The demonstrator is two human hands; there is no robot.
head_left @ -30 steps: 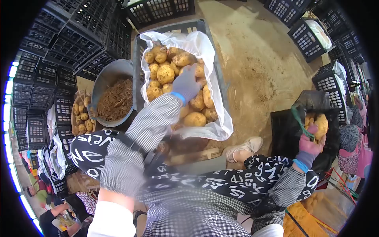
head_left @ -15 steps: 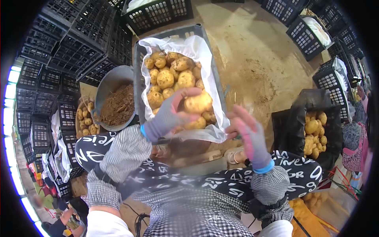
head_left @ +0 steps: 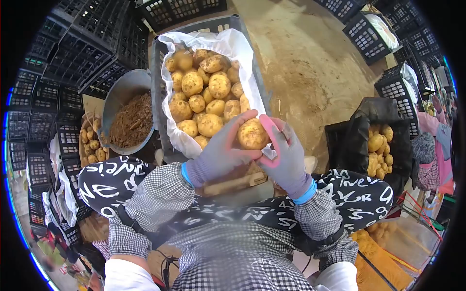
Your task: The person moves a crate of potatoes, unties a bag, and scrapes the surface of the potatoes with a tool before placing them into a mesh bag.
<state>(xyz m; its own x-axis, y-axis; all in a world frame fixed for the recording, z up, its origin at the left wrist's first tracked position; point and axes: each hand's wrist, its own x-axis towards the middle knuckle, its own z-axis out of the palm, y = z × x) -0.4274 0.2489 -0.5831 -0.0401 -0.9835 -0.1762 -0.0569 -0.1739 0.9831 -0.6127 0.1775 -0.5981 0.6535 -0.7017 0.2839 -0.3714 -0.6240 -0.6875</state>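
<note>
A round, dirt-specked yellow potato [head_left: 253, 134] is held between my two gloved hands, just above the near end of a crate. My left hand [head_left: 218, 153] curves around its left side, index finger above and thumb below. On the other side, my right hand [head_left: 287, 157] closes on the potato with pink-stained fingertips. Both gloves are grey, with blue bands at the wrists. Beneath and beyond them, many potatoes [head_left: 192, 83] fill the grey crate [head_left: 262, 82], which is lined with white sheeting [head_left: 247, 58].
Left of the crate stands a grey tub [head_left: 112, 94] of brown soil [head_left: 130, 123], beside a basket of potatoes [head_left: 91, 145]. A black-lined container [head_left: 342, 145] with potatoes is on my right. Stacked black crates [head_left: 80, 43] rise at left. A person [head_left: 429, 157] is at far right.
My right hand has come in from the right and closed on the potato, which my left hand was holding over the crate. The view has shifted, so the crate appears higher and further left.
</note>
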